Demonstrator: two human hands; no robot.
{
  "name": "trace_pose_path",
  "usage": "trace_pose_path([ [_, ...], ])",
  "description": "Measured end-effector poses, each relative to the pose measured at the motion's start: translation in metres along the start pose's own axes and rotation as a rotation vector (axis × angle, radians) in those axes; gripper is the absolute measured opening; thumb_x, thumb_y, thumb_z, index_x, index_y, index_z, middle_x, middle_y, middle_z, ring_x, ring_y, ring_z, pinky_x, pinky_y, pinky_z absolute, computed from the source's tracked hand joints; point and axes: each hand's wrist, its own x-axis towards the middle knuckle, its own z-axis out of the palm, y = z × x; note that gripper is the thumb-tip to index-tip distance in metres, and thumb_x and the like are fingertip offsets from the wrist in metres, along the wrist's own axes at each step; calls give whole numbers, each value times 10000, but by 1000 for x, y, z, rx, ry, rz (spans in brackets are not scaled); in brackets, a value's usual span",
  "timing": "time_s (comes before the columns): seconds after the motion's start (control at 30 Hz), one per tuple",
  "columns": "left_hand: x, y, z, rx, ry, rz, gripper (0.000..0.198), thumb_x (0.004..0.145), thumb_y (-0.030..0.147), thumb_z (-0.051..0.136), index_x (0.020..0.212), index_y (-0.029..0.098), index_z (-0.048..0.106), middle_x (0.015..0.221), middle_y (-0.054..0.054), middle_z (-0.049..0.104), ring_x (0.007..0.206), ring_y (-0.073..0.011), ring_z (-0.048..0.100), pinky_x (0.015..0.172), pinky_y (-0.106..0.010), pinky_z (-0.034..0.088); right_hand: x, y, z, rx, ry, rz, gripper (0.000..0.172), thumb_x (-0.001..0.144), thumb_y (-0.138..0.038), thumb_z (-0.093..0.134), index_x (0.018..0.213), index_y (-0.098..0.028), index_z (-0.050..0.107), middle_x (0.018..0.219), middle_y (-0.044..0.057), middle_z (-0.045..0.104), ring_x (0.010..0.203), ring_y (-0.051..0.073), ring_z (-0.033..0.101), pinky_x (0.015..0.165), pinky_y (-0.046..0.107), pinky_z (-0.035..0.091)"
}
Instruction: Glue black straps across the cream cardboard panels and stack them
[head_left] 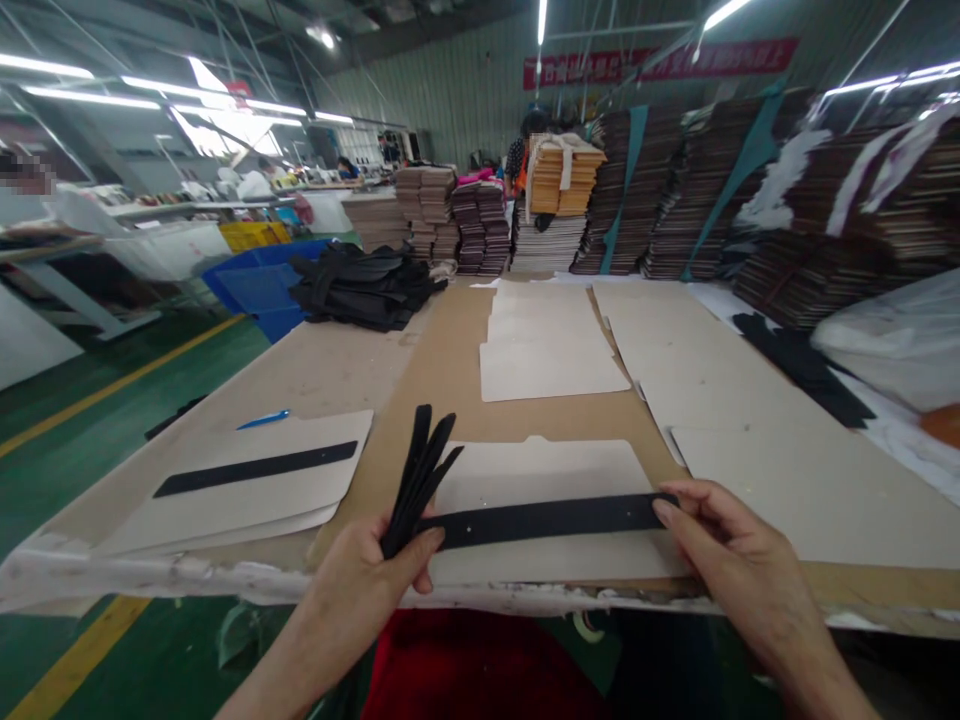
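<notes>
Black strip (551,520): light, probably flexible (finish unclear at this blur); hold-points: ends, pinched by left hand (379,570) and right hand (731,535).

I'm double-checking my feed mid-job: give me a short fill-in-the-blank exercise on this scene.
1. The right hand pinches a strip coloured ____.
2. Only the ____ hand holds a fanned bundle.
3. The pen by the left boards is ____.
4. Yellow lines mark a floor coloured ____.
Missing words: black; left; blue; green.
</notes>
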Motion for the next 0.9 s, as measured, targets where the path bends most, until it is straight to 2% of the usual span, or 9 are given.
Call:
trace_pose_path([
  [0.13,10,11,10,253,86,64,255,854,394,523,999,220,641,658,18,662,629,-186,602,599,-272,368,21,7,12,-164,59,-63,442,710,-540,618,949,-178,697,669,-5,576,592,154,530,564,269,440],
  [0.3,22,2,17,418,81,133,225,911,354,439,991,253,624,847,-13,710,837,-235,664,689,-299,381,28,16,21,-288,47,-39,469,727,-555,568,988,-189,704,691,9,625,643,184,573,621,301,448],
  [0.53,29,-5,25,446,99,146,238,921,361,437,1034,263,623,895,-24,720,888,-261,675,706,-308,382,27,14,24,-344,85,-59,431,725,-537,548,929,-193,710,612,-6,592,576,183,566,585,302,439],
  [0.9,35,-6,29,462,115,139,264,920,373,442,1079,270,626,976,-25,732,958,-268,674,736,-303,406,29,22,27,-402,93,-112,356,785,-479,541,948,-206,700,687,4,633,620,179,598,602,289,452],
])
